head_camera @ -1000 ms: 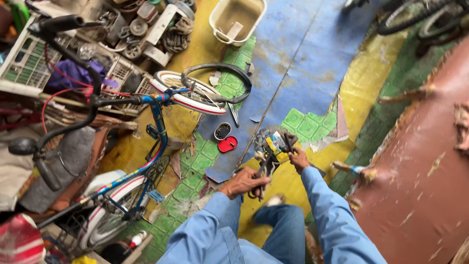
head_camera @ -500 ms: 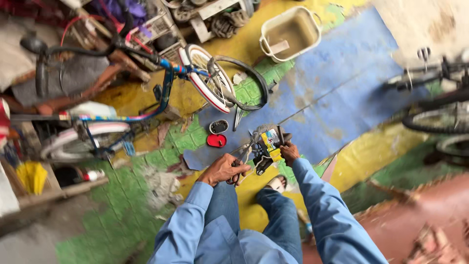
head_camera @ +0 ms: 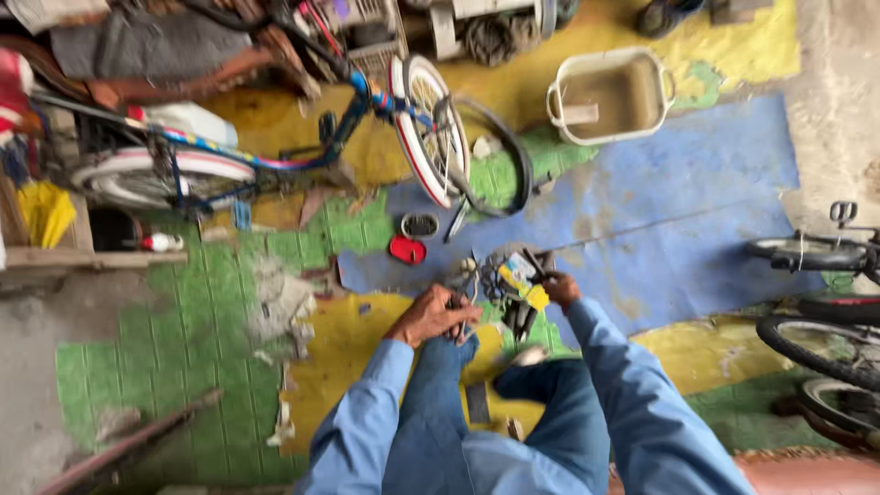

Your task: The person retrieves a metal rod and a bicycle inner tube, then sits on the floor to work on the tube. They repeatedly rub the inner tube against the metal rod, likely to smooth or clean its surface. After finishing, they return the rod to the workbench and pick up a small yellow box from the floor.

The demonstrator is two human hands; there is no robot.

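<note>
Left hand (head_camera: 431, 316) curled shut, small dark tool gripped at knee. Right hand (head_camera: 561, 290) closed on yellow-handled tool (head_camera: 530, 291), held over tool pile (head_camera: 504, 280) on blue mat (head_camera: 697, 211). Red lid (head_camera: 407, 249) seen nearby.

small tool under left hand (head_camera: 433, 314) hidden, bicycles (head_camera: 825, 321) cropped at right edge

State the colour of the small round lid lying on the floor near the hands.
Red lid, seen in the head view.

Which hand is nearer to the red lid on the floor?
Left. The left hand is just below and right of the red lid; the right hand is farther right, by the tool pile.
</note>
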